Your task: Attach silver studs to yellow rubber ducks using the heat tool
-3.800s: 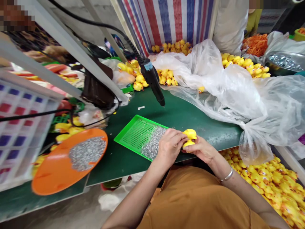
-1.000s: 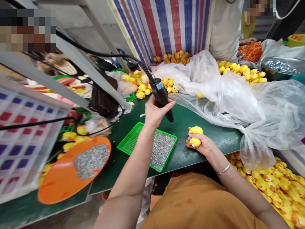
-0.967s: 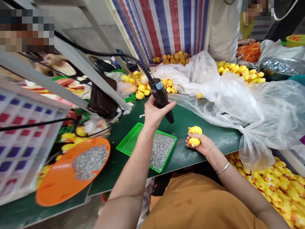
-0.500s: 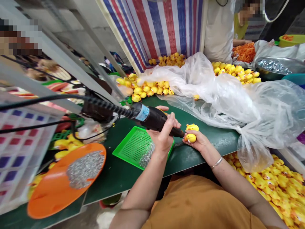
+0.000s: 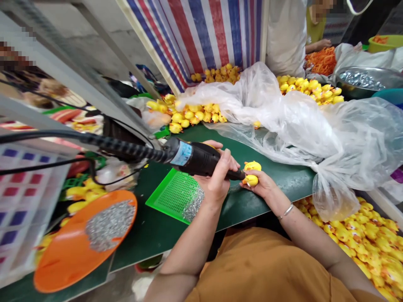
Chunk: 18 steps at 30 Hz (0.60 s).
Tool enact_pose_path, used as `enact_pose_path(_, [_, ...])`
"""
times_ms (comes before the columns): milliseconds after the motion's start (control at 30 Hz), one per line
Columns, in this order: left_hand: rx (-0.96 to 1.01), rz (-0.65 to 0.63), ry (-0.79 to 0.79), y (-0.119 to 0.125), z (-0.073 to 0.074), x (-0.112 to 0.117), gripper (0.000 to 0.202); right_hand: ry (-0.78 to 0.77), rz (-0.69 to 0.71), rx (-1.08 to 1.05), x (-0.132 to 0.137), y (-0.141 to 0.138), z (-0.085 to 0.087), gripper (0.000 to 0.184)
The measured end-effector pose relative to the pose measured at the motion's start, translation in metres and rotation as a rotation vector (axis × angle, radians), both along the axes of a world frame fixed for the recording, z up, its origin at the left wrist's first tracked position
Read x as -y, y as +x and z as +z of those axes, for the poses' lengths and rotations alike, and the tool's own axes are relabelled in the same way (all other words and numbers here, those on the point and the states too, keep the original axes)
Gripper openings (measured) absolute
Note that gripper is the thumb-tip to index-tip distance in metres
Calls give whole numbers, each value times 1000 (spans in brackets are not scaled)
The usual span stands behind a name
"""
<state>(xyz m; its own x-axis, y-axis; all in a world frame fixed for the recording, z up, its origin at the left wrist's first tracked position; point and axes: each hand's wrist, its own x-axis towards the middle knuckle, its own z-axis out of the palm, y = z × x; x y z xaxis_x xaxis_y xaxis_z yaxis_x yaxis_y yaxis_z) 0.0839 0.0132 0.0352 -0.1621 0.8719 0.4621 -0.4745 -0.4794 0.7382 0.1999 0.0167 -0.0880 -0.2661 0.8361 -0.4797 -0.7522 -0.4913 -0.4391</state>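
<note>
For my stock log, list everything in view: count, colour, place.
bench: one, dark green, centre
driver: one, black, left hand
held toy: one or two, unclear; yellow, right hand
tray: one, green, bench
dish: one, orange, left
metal bits: many, silver, tray and dish
toys: many, yellow, bench back, left, bottom right
plastic: amount unclear, whitish, bench right
striped sheet: one, red-white-blue, behind bench
sack: one, white, top
strips: many, orange, top right
bowl: one, silver, top right
basin: one, yellowish, top right
crate: one, whitish, left edge
cables: several, black, left
co-worker: one clearly, yellow top, top right
left hand: one, around driver
right hand: one, around held toy
</note>
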Motion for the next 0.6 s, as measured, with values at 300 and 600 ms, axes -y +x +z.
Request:
enact_pose_path(300, [-32,34,-7,4,0,1,29,-15,2,-1,1,1,-1,27])
enact_pose_path(600, [-147,45,-135,19,-14,-1,29,46,-48,18,4,0,4,32])
